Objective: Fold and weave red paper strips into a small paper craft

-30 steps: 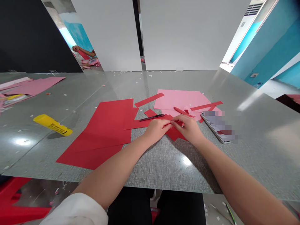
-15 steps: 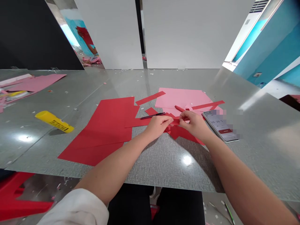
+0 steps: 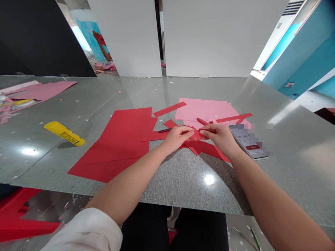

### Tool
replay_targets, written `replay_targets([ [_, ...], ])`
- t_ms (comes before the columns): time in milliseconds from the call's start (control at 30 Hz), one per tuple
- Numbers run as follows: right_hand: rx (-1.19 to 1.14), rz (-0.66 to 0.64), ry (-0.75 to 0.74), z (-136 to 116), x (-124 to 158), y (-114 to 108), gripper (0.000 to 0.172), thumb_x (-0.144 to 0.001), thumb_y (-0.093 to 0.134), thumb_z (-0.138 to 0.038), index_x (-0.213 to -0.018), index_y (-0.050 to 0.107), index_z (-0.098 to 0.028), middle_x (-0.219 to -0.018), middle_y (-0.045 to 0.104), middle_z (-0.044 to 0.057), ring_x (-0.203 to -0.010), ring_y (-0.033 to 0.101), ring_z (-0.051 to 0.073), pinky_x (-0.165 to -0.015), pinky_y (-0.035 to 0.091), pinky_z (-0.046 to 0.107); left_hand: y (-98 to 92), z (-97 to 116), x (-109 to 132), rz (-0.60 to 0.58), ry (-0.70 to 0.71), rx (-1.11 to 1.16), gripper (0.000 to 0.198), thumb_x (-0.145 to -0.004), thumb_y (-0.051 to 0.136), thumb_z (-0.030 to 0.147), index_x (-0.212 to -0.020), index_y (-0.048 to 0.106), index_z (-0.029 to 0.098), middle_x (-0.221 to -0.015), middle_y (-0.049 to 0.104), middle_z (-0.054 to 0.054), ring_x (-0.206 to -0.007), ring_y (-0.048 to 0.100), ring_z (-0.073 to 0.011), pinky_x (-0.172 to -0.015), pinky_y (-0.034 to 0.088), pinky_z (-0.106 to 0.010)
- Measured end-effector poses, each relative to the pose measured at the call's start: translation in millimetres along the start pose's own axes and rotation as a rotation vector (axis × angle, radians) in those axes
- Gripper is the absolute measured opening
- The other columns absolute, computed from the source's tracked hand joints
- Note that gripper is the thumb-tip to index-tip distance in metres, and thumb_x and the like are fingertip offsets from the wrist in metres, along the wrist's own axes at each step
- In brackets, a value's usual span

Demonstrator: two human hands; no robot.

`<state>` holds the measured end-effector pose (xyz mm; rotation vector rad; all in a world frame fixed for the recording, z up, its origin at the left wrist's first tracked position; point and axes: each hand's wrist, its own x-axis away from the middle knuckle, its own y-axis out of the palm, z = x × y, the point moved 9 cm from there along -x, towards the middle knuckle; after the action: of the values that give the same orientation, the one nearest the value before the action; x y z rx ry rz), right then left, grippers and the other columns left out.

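Observation:
Between my two hands is a small piece of red paper (image 3: 196, 134), pinched at its left end by my left hand (image 3: 179, 137) and at its right end by my right hand (image 3: 218, 136). The fingers of both hands are closed on it, and they partly hide it. Below lie several red paper scraps (image 3: 213, 150). A dark pen (image 3: 165, 130) pokes out behind my left hand. Large red sheets (image 3: 123, 139) spread out to the left. Behind my hands lies a pink sheet (image 3: 204, 108) with a red pen-like item (image 3: 202, 121) on it.
A phone (image 3: 248, 142) showing a running timer lies right of my right hand. A yellow tube (image 3: 64, 133) rests on the left of the grey table (image 3: 183, 184). Pink paper (image 3: 49, 90) lies far left. White panels (image 3: 209, 38) stand along the back; another person's arm (image 3: 103, 48) shows through a gap.
My right hand's fingers have flattened and stretched along the small red paper. The view has shifted slightly. Beyond the panels, the other person's raised hand and red paper have moved.

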<state>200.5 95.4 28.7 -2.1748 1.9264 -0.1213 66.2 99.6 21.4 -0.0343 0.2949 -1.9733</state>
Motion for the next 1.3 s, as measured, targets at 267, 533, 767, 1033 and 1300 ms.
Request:
replay_targets([
  [267, 0.107, -0.073, 0.029, 2, 2, 12, 0.013, -0.072, 0.061, -0.032, -0.070, 0.062, -0.018, -0.065, 0.061, 0.001, -0.058, 0.058, 0.014, -0.064, 0.050, 0.035, -5.3, 0, 0, 0.080, -0.007, -0.188, 0.014, -0.075, 0.054, 0.024, -0.076, 0.065, 0.016, -0.080, 0.067, -0.004, -0.076, 0.059, -0.0146, -0.069, 0.044, -0.027],
  [533, 0.094, 0.011, 0.052, -5, 3, -9, 0.018, -0.072, 0.063, -0.035, -0.072, 0.063, -0.017, -0.065, 0.061, 0.001, -0.060, 0.056, 0.011, -0.066, 0.050, 0.032, -19.1, 6, 1, 0.171, 0.004, -0.240, 0.011, -0.073, 0.053, 0.024, -0.070, 0.061, 0.017, -0.068, 0.062, 0.000, -0.065, 0.056, -0.0117, -0.066, 0.044, -0.026],
  [767, -0.039, 0.090, 0.060, 3, -1, -19, 0.028, -0.063, 0.071, -0.042, -0.073, 0.063, -0.017, -0.068, 0.062, 0.001, -0.059, 0.059, 0.012, -0.070, 0.053, 0.034, -29.4, 0, 1, 0.235, -0.003, -0.070, 0.012, -0.078, 0.051, 0.026, -0.076, 0.057, 0.016, -0.069, 0.064, -0.003, -0.069, 0.061, -0.0131, -0.066, 0.049, -0.027],
  [1033, -0.145, 0.020, 0.097, 6, 1, -6, 0.025, -0.062, 0.072, -0.038, -0.075, 0.065, -0.018, -0.073, 0.064, 0.002, -0.058, 0.059, 0.012, -0.071, 0.053, 0.039, -9.7, 23, 6, 0.072, 0.211, -0.207, 0.046, -0.072, 0.066, 0.027, -0.116, 0.054, 0.025, -0.125, 0.052, -0.007, -0.107, 0.053, -0.0175, -0.084, 0.047, -0.030],
  [1300, -0.080, -0.042, 0.113, 10, 1, 3, 0.027, -0.068, 0.067, -0.040, -0.082, 0.065, -0.017, -0.085, 0.067, 0.007, -0.067, 0.062, 0.015, -0.070, 0.052, 0.037, -3.9, 23, 7, 0.065, 0.250, -0.446, 0.033, -0.078, 0.060, 0.026, -0.111, 0.060, 0.022, -0.109, 0.064, -0.006, -0.096, 0.058, -0.0172, -0.085, 0.045, -0.032],
])
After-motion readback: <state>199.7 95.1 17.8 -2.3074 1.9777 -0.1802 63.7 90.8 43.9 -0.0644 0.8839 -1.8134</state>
